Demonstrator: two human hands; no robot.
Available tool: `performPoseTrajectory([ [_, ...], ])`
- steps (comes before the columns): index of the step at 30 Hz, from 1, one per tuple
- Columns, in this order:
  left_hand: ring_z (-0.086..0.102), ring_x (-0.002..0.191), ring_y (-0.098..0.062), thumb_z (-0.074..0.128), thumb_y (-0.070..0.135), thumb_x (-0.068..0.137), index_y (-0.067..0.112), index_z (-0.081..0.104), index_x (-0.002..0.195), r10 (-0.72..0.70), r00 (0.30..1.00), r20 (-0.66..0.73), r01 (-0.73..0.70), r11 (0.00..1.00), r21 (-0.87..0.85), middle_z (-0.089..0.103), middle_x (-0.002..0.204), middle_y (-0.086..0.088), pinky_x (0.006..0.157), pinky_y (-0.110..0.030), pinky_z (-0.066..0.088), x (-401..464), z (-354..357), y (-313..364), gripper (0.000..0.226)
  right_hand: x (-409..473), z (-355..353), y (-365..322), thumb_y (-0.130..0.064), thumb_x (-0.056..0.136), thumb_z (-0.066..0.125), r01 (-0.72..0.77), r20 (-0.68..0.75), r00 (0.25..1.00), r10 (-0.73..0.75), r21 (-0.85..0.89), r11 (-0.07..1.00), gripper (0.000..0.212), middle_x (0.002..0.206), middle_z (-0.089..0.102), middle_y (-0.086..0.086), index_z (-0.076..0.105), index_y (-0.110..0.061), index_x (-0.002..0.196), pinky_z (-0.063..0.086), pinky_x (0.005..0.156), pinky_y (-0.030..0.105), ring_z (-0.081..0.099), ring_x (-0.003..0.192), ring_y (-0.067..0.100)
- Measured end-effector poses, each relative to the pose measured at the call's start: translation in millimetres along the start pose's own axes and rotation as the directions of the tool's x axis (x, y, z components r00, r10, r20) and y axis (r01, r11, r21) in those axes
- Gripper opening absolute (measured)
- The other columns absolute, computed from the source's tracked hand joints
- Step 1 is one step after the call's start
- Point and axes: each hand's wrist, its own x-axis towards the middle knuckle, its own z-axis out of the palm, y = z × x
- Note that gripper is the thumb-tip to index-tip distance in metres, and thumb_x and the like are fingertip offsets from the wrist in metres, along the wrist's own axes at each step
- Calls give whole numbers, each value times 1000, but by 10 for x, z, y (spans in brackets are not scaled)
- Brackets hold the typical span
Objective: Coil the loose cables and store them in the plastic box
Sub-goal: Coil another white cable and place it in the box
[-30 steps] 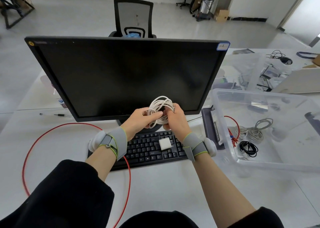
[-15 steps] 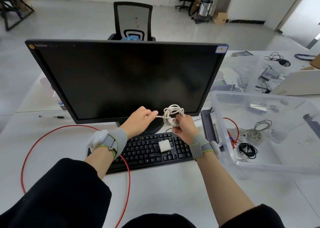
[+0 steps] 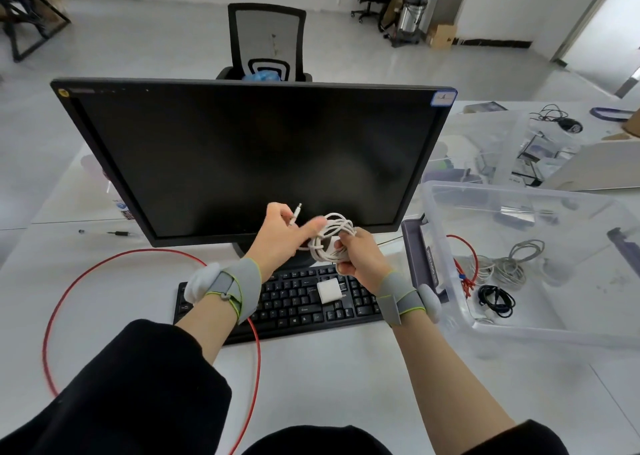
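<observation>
Since half a second ago, the left hand (image 3: 281, 236) has drawn in against the bundle and turned, so the free end of the white cable (image 3: 331, 238) now sticks up past its fingers, plug (image 3: 297, 211) topmost, in front of the dark monitor (image 3: 252, 160). Before, that hand was held a little apart from the coil, with a short run of cable stretched between them. Its thumb now lies along the coil's upper side while the curled fingers pinch the loose end.

The right hand (image 3: 358, 255) grips the coiled loops from the right, fingers wrapped round them — the bundle sits a touch lower and looks looser than it did, though motion blur makes the loops hard to count. Both hands hold the cable in the air above the far edge of the keyboard (image 3: 291, 307), which lies on the surface (image 3: 346, 378) with a small white charger block (image 3: 329, 291) resting on its keys.

A red cable (image 3: 104, 267) loops across the left part of the surface and passes under the left forearm. Toward the right edge stands the clear plastic box (image 3: 540, 312), unchanged — inside lie a grey coiled cable (image 3: 509, 264), a black coiled cable (image 3: 496, 300) and some red wire (image 3: 465, 274).
</observation>
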Motion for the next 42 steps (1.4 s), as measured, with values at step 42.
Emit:
performPoseTrajectory([
  [42, 49, 69, -18, 53, 32, 93, 11, 46, 74, 143, 983, -118, -93, 931, 352, 54, 69, -2, 72, -42, 48, -84, -92, -90, 29, -234, 137, -21, -25, 87, 66, 392, -105, 889, -446, -328, 859, 17, 71, 54, -2, 55, -14, 95, 40, 61, 8, 51, 69, 13],
])
